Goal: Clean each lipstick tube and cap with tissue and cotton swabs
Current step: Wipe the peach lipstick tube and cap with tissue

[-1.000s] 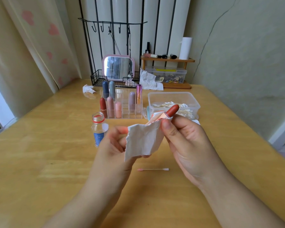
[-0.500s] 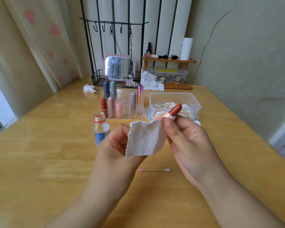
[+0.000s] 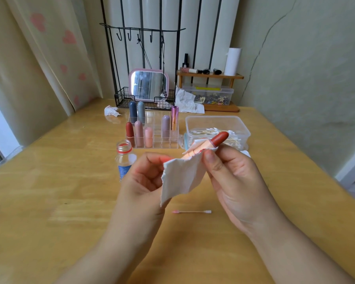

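Observation:
My right hand (image 3: 234, 177) grips an open lipstick (image 3: 217, 139) with a brick-red bullet and pink tube, tip pointing up and to the right. A white tissue (image 3: 181, 177) with red smears wraps the tube's lower part and hangs down between both hands. My left hand (image 3: 143, 177) pinches the tissue's left edge; something red, partly hidden, shows at its fingertips. A used cotton swab (image 3: 192, 211) with a pink tip lies on the table below the hands.
A clear organizer (image 3: 154, 138) holds several capped lipsticks. Right of it stands a clear box of cotton swabs (image 3: 217, 130). An open small bottle (image 3: 125, 158) stands beside my left hand. Crumpled tissues (image 3: 111, 111), a mirror (image 3: 149, 85) and a wooden shelf (image 3: 210, 75) line the back.
Both hands with the tissue and lipstick rose slightly and the tissue shifted around the tube; the left hand's hold on the tissue edge moved a little.

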`<state>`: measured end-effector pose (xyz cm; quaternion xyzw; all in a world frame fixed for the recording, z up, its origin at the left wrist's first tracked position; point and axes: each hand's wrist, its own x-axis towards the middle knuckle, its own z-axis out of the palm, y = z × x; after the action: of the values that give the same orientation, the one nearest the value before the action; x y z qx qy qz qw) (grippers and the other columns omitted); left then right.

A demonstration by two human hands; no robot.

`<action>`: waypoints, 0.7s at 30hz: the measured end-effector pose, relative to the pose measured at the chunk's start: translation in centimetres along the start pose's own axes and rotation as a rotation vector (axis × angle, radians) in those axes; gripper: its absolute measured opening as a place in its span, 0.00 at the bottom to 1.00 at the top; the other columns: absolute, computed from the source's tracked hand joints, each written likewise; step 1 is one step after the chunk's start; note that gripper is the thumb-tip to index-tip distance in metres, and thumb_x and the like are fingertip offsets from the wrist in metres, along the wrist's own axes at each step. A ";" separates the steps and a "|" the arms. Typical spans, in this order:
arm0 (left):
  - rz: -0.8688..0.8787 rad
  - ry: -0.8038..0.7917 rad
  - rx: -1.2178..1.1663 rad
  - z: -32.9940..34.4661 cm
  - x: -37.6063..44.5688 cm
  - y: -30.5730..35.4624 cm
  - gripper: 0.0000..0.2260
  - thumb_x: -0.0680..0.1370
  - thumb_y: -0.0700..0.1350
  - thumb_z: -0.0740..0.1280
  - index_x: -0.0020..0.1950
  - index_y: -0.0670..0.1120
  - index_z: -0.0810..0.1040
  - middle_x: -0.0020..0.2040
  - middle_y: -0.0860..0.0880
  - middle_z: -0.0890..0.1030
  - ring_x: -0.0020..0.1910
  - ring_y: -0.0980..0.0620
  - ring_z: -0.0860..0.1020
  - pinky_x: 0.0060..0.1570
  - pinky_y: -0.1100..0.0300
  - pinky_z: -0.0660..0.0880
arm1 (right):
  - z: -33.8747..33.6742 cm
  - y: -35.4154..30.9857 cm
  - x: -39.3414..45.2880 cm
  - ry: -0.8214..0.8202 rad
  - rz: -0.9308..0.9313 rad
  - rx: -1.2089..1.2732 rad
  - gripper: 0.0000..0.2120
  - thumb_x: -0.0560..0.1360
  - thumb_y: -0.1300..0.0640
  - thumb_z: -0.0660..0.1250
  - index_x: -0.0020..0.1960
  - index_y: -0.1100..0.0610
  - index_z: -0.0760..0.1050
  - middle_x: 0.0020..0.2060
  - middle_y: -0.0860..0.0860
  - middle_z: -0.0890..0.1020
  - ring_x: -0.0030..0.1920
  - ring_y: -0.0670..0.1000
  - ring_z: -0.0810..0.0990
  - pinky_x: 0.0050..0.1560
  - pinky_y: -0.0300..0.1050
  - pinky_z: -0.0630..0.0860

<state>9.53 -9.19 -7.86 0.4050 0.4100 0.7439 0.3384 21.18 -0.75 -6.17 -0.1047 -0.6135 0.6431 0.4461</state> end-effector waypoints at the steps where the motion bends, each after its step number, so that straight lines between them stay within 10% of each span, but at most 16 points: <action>1: -0.045 -0.020 -0.020 0.0 0.0 -0.1 0.17 0.61 0.45 0.75 0.49 0.44 0.80 0.47 0.43 0.84 0.45 0.48 0.81 0.48 0.58 0.78 | -0.1 0.1 0.0 0.003 -0.007 0.001 0.14 0.68 0.45 0.70 0.45 0.54 0.83 0.42 0.49 0.83 0.47 0.46 0.79 0.50 0.36 0.74; 5: -0.243 -0.088 -0.095 0.1 0.1 0.0 0.20 0.62 0.44 0.73 0.52 0.39 0.81 0.49 0.39 0.82 0.38 0.49 0.80 0.39 0.58 0.79 | -0.2 0.2 0.1 0.001 -0.014 -0.014 0.15 0.68 0.42 0.71 0.44 0.53 0.82 0.41 0.48 0.82 0.46 0.46 0.79 0.49 0.37 0.74; 16: -0.014 0.021 0.067 0.1 0.0 0.8 0.11 0.55 0.43 0.74 0.35 0.52 0.82 0.36 0.49 0.83 0.34 0.54 0.78 0.33 0.64 0.76 | 0.0 0.4 0.0 -0.023 -0.035 -0.114 0.15 0.68 0.38 0.69 0.46 0.48 0.81 0.44 0.46 0.83 0.49 0.45 0.79 0.51 0.38 0.74; 21: -0.156 -0.026 0.071 0.3 0.0 0.5 0.18 0.75 0.34 0.65 0.32 0.53 0.84 0.31 0.53 0.82 0.30 0.61 0.79 0.30 0.69 0.76 | -0.2 0.4 -0.1 -0.031 -0.043 -0.131 0.13 0.71 0.40 0.68 0.47 0.48 0.80 0.43 0.45 0.83 0.48 0.45 0.80 0.50 0.37 0.75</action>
<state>9.66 -9.28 -7.32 0.3932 0.4618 0.6951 0.3860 21.16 -0.60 -6.57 -0.1105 -0.6634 0.5933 0.4424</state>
